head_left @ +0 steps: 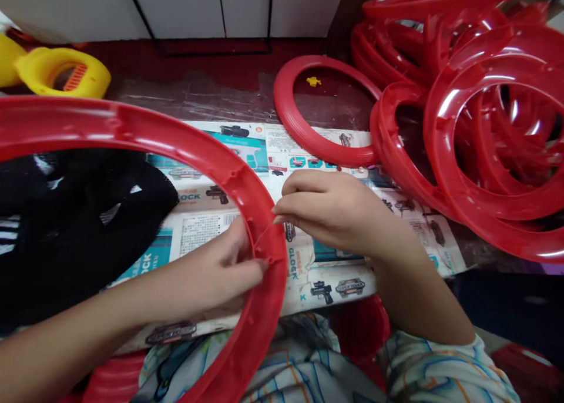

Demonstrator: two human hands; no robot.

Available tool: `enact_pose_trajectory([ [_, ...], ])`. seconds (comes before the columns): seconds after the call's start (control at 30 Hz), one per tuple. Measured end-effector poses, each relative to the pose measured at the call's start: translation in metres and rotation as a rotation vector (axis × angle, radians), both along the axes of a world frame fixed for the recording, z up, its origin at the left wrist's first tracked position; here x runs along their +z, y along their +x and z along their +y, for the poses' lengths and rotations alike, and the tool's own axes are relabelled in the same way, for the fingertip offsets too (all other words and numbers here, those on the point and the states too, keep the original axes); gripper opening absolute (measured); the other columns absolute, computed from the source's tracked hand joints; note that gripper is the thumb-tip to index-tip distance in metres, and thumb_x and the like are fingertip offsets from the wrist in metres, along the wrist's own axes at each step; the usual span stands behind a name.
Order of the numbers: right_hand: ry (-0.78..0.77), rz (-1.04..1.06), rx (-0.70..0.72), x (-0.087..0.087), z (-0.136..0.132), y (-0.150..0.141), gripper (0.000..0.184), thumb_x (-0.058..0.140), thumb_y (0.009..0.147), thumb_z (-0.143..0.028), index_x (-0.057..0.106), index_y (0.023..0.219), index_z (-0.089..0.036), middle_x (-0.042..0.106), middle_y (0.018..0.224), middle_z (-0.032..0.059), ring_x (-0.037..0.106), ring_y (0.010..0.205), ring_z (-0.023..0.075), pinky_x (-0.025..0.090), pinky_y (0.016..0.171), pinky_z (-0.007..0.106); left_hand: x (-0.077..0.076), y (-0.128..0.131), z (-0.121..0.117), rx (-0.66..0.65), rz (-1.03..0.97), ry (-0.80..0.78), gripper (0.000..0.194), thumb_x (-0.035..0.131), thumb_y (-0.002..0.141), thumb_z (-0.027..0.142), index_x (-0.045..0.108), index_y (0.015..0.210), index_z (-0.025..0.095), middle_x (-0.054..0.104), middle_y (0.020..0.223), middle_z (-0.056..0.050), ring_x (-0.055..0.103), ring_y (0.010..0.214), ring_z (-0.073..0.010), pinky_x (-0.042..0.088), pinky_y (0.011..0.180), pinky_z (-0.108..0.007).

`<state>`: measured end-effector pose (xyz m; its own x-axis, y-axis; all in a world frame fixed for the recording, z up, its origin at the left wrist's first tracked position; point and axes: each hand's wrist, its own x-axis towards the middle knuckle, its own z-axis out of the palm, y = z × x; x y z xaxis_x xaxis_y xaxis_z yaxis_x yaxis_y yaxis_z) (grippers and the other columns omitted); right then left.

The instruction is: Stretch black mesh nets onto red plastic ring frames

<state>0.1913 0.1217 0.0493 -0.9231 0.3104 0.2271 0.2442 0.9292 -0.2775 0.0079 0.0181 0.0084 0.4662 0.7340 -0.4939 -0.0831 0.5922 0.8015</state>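
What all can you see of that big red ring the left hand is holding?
The big red ring looks like glossy plastic, shaped as a shallow channel with its hollow side up and small ribs and pegs inside. It runs out of the picture at left and bottom. The left hand grips its right side, thumb on the channel; the right hand is at its outer edge. Printed card lies beneath.

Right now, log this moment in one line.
Left hand: grips large red plastic ring; right hand: pinched at its edge; nearby: piled red plastic rings

Black wire frame (222, 12), printed cardboard (305, 282)
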Motion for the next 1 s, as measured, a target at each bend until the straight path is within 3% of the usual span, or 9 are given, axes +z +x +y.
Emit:
enact_pose_trajectory([
  [0.13,0.013,-0.035,0.064,0.006,-0.008,0.0,0.024,0.041,0.093,-0.014,0.064,0.084,-0.015,0.062,0.087,0.0042,0.052,0.075,0.012,0.039,0.065,0.023,0.002,-0.005,-0.002,-0.263,0.03,0.043,0.019,0.054,0.082,0.016,0.055,0.1,0.021,0.061,0.091,0.0,0.058,0.082,-0.0174,0.049,0.072,-0.027],
  [0.27,-0.044,-0.095,0.087,0.006,-0.009,-0.002,0.023,0.044,0.092,-0.015,0.064,0.081,-0.015,0.062,0.085,0.0036,0.052,0.073,0.0121,0.038,0.064,0.024,0.0,-0.003,-0.004,-0.299,0.024,0.182,0.037,0.054,0.084,0.017,0.051,0.121,0.024,0.061,0.108,-0.001,0.056,0.101,-0.0208,0.045,0.091,-0.03],
  [0.37,-0.108,-0.133,0.059,0.0,-0.005,-0.006,0.02,0.049,0.09,-0.016,0.066,0.08,-0.013,0.062,0.084,0.004,0.053,0.074,0.0124,0.038,0.064,0.024,-0.004,-0.003,-0.006,-0.259,0.081,0.132,0.046,0.053,0.09,0.03,0.04,0.134,0.024,0.061,0.114,-0.005,0.057,0.103,-0.0235,0.045,0.092,-0.034],
  [0.47,-0.203,-0.186,0.035,-0.007,-0.001,-0.009,0.018,0.052,0.089,-0.016,0.067,0.079,-0.013,0.063,0.086,0.0041,0.054,0.076,0.013,0.038,0.065,0.024,-0.004,-0.002,-0.008,-0.223,0.06,-0.044,0.053,0.054,0.09,0.045,0.038,0.137,0.025,0.06,0.117,-0.008,0.057,0.106,-0.0258,0.045,0.091,-0.037],
  [0.57,-0.286,-0.241,0.045,-0.011,0.002,-0.011,0.016,0.054,0.087,-0.016,0.069,0.081,-0.014,0.064,0.085,0.0034,0.056,0.077,0.0131,0.039,0.067,0.024,-0.005,0.003,-0.01,-0.101,-0.104,-0.299,0.059,0.058,0.085,0.055,0.04,0.134,0.028,0.062,0.104,-0.005,0.062,0.094,-0.0227,0.049,0.081,-0.034],
  [0.63,-0.309,-0.252,0.041,-0.012,0.002,-0.012,0.017,0.055,0.087,-0.015,0.071,0.084,-0.015,0.065,0.086,0.0036,0.057,0.079,0.0134,0.039,0.068,0.024,-0.007,0.009,-0.009,0.035,-0.248,-0.382,0.057,0.06,0.083,0.057,0.045,0.127,0.024,0.061,0.09,-0.003,0.063,0.081,-0.0191,0.05,0.075,-0.032],
  [0.8,-0.338,-0.276,0.021,-0.013,0.002,-0.014,0.017,0.056,0.087,-0.014,0.072,0.085,-0.014,0.066,0.088,0.005,0.058,0.082,0.0146,0.04,0.069,0.025,-0.011,0.019,-0.003,0.256,-0.276,-0.363,0.05,0.068,0.08,0.038,0.041,0.121,0.024,0.059,0.08,0.001,0.061,0.062,-0.0147,0.052,0.064,-0.031],
  [0.9,-0.36,-0.252,0.048,-0.01,0.003,-0.012,0.015,0.057,0.087,-0.015,0.071,0.086,-0.014,0.066,0.087,0.0046,0.057,0.08,0.0138,0.04,0.07,0.025,-0.01,0.021,-0.004,0.259,-0.228,-0.331,0.049,0.066,0.08,0.025,0.038,0.119,0.024,0.058,0.078,0.002,0.058,0.057,-0.0124,0.051,0.061,-0.031],
  [1.0,-0.343,-0.186,0.083,-0.004,0.005,-0.006,0.013,0.056,0.087,-0.014,0.069,0.085,-0.014,0.064,0.081,0.0018,0.054,0.074,0.012,0.039,0.067,0.024,-0.009,0.021,-0.007,0.212,-0.198,-0.29,0.048,0.064,0.077,0.019,0.037,0.117,0.022,0.06,0.083,0.0,0.062,0.064,-0.0162,0.053,0.065,-0.035],
])
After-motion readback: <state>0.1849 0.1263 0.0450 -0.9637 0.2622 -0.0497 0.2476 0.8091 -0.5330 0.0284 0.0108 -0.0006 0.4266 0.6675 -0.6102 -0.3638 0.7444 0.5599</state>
